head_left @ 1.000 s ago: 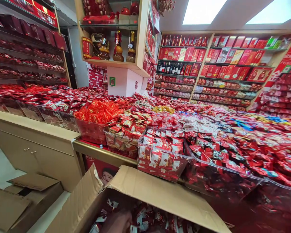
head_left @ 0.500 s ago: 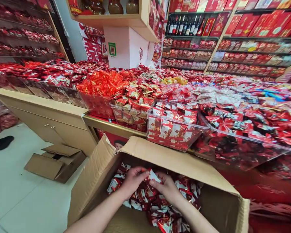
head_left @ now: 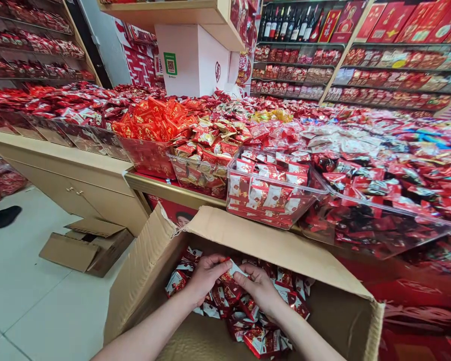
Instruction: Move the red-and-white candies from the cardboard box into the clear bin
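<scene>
Over an open cardboard box, both my hands pinch one red and white wrapped candy. My left hand holds its left edge between thumb and fingers. On the other side, my right hand grips the right edge, its thumb in front. Below them lies a pile of loose red and white candy packets inside the box. Just beyond the box's far flap stands a clear plastic bin with similar packets standing in rows.
Bins of durian candies, orange-red packets and dark red packets line the counter. A smaller cardboard box sits on the tiled floor at left, near a person's shoe. Bottles fill a back shelf.
The view has tipped slightly down, so the shelves and bins sit a little higher. Both hands keep hold of the same candy, almost in place.
</scene>
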Demonstrator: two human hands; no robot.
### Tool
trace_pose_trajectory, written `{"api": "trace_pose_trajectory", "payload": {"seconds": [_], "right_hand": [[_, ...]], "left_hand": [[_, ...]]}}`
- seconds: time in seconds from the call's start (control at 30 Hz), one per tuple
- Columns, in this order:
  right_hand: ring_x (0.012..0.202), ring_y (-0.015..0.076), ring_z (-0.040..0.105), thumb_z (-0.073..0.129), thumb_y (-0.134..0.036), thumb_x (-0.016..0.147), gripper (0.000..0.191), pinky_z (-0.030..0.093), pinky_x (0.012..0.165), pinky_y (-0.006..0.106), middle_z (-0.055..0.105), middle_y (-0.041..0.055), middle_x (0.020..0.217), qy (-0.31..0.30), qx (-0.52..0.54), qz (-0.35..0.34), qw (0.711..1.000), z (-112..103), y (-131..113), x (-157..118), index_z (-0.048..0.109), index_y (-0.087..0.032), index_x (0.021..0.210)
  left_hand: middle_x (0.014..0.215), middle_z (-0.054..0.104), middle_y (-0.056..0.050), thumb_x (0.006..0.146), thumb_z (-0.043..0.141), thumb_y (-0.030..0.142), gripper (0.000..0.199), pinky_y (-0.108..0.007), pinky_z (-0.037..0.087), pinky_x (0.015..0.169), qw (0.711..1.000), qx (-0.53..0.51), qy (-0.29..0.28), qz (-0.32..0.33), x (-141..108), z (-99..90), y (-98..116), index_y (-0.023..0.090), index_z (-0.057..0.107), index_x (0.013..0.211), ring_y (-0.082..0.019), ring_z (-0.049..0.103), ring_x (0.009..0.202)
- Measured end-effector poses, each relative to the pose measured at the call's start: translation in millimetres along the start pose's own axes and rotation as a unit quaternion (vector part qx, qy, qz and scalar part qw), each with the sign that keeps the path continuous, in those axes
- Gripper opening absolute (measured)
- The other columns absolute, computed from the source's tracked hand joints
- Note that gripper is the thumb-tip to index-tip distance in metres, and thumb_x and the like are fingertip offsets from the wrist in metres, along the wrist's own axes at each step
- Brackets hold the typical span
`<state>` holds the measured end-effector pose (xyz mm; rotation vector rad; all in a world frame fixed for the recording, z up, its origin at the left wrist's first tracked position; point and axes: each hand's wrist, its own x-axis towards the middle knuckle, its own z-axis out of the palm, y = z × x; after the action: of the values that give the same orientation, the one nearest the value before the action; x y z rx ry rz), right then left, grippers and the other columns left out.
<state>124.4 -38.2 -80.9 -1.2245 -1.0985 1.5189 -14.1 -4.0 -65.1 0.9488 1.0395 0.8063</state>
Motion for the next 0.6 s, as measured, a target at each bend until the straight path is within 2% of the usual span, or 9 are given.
{"api": "trace_pose_trajectory", "payload": {"seconds": [0.13, 0.27, 0.33, 0.43, 0.5, 0.6], "right_hand": [[0.05, 0.0133, 0.053, 0.067, -0.044, 0.055, 0.043, 0.042, 0.051, 0.027, 0.06, -0.0012, 0.061, 0.003, 0.089, 0.042, 0.995, -0.7, 0.3, 0.5, 0.053, -0.017, 0.085], [0.067, 0.0175, 0.059, 0.072, -0.037, 0.05, 0.038, 0.045, 0.063, 0.03, 0.064, 0.0011, 0.071, 0.035, 0.096, 0.01, 0.995, 1.1, 2.9, 0.5, 0.054, -0.019, 0.078], [0.074, 0.0186, 0.059, 0.072, -0.037, 0.05, 0.037, 0.045, 0.069, 0.031, 0.065, 0.0012, 0.076, 0.032, 0.103, 0.001, 0.994, 2.6, 3.2, 0.9, 0.056, -0.02, 0.079], [0.069, 0.0177, 0.059, 0.07, -0.037, 0.053, 0.033, 0.044, 0.072, 0.033, 0.063, 0.0001, 0.071, 0.015, 0.107, -0.008, 0.994, 3.2, 3.5, 3.3, 0.06, -0.02, 0.079], [0.068, 0.0175, 0.059, 0.069, -0.038, 0.054, 0.03, 0.044, 0.073, 0.033, 0.063, 0.0001, 0.068, 0.005, 0.103, -0.032, 0.994, 2.2, 5.4, 6.1, 0.061, -0.02, 0.077], [0.069, 0.0188, 0.059, 0.069, -0.041, 0.053, 0.029, 0.044, 0.071, 0.033, 0.063, 0.0005, 0.067, -0.008, 0.087, -0.063, 0.994, -1.1, 11.1, 11.0, 0.061, -0.02, 0.072]], "left_hand": [[0.061, 0.057, 0.003, 0.062, 0.062, 0.037, 0.025, -0.019, 0.036, 0.049, 1.0, 0.013, 0.024, -0.001, 2.2, -2.6, -2.5, 0.015, 0.057, 0.07, -0.009, 0.049, 0.055], [0.074, 0.06, 0.0, 0.061, 0.062, 0.037, 0.034, -0.02, 0.037, 0.049, 0.996, 0.082, -0.039, 0.025, 5.0, -10.5, -2.5, 0.016, 0.056, 0.088, -0.012, 0.051, 0.061], [0.072, 0.062, -0.001, 0.063, 0.061, 0.038, 0.03, -0.022, 0.038, 0.054, 0.991, 0.118, -0.048, 0.033, 5.5, -13.2, -1.0, 0.014, 0.059, 0.081, -0.013, 0.052, 0.063], [0.064, 0.061, 0.001, 0.063, 0.06, 0.04, 0.026, -0.023, 0.038, 0.062, 0.994, 0.101, -0.026, 0.026, 6.4, -15.7, -0.5, 0.014, 0.059, 0.068, -0.014, 0.052, 0.064], [0.061, 0.059, 0.003, 0.061, 0.061, 0.041, 0.026, -0.022, 0.037, 0.059, 0.995, 0.09, -0.041, 0.023, 7.9, -17.9, -2.1, 0.015, 0.056, 0.064, -0.012, 0.051, 0.061], [0.056, 0.056, 0.004, 0.058, 0.063, 0.043, 0.03, -0.019, 0.032, 0.05, 0.989, 0.108, -0.096, 0.023, 10.8, -22.2, -5.3, 0.016, 0.053, 0.065, -0.009, 0.046, 0.052]]}}
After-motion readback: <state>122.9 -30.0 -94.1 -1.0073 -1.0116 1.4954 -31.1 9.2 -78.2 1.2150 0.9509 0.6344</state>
